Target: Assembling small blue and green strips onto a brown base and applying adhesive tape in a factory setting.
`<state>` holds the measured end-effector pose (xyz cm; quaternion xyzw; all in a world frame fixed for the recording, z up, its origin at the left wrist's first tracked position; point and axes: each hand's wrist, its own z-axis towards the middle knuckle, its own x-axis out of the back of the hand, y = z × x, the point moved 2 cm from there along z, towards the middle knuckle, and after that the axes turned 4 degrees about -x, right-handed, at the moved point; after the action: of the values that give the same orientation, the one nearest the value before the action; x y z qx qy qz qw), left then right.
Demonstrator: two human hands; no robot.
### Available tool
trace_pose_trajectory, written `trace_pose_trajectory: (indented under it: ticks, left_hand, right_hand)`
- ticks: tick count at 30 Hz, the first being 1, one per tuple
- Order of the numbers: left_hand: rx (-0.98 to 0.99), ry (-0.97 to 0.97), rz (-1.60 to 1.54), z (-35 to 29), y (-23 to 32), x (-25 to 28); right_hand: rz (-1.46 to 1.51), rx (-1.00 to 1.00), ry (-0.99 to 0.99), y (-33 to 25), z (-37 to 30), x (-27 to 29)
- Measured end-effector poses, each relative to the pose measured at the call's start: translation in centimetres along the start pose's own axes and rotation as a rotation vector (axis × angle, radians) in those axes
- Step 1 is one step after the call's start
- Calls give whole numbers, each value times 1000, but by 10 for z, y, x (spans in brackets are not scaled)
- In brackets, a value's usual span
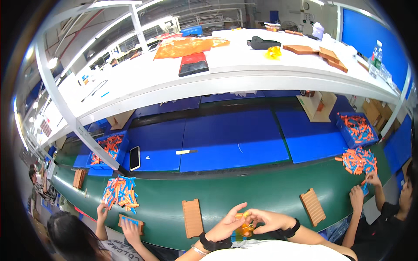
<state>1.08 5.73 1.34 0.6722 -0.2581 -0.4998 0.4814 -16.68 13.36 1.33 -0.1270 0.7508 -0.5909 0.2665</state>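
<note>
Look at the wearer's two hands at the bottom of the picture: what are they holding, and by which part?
The left hand and right hand together pinch a small orange and yellow piece between their fingertips, at its upper end. What the piece is cannot be told.

bright overhead tube light | glare on white shelf (pixel 244 65) | rim bent, perhaps slightly soft

A ridged tray (pixel 192 218) lies left of both hands, another tray (pixel 312 206) right, perhaps on the belt (pixel 261 191).
</note>
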Motion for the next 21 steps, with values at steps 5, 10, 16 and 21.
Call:
trace_pose_trajectory:
  ticks: [5, 10, 16, 21]
  left_hand:
    - [55, 114, 55, 2, 1, 9]
    - [196, 256, -60, 4, 13, 14]
    - [148, 194, -403, 3, 15, 16]
    - [51, 215, -508, -10, 29, 12]
  right_hand:
    - [-54, 76, 117, 3, 9, -7]
    - [43, 25, 249, -5, 17, -5]
    - [-66, 249, 388, -13, 10, 6]
    - [227, 288, 458, -31, -7, -4]
